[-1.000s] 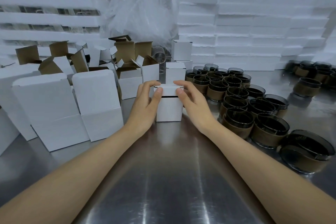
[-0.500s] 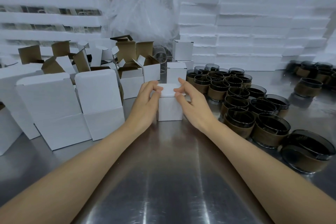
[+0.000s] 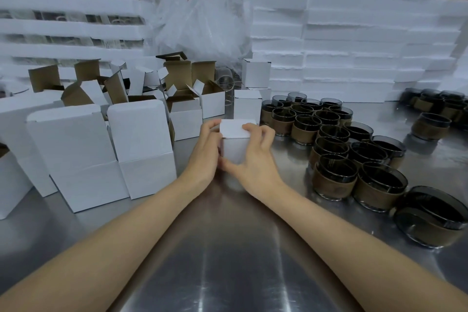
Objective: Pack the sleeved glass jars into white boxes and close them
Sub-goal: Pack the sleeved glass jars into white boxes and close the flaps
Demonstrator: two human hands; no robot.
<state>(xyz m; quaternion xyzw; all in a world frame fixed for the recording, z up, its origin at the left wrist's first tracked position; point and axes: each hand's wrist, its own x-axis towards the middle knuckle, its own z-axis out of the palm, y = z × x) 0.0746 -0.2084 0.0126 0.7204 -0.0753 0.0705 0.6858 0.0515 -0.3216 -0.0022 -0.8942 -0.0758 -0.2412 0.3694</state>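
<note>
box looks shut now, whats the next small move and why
Probably set the closed white box aside with the two closed boxes behind it: both the left hand and right hand grip it, its lid lies flat, and many sleeved jars wait unpacked at the right.

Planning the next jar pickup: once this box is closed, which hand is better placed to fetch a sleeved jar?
Probably the right hand: the sleeved jars stand on its side, close by. The left hand faces the open white boxes. Both grip the closed box.
</note>
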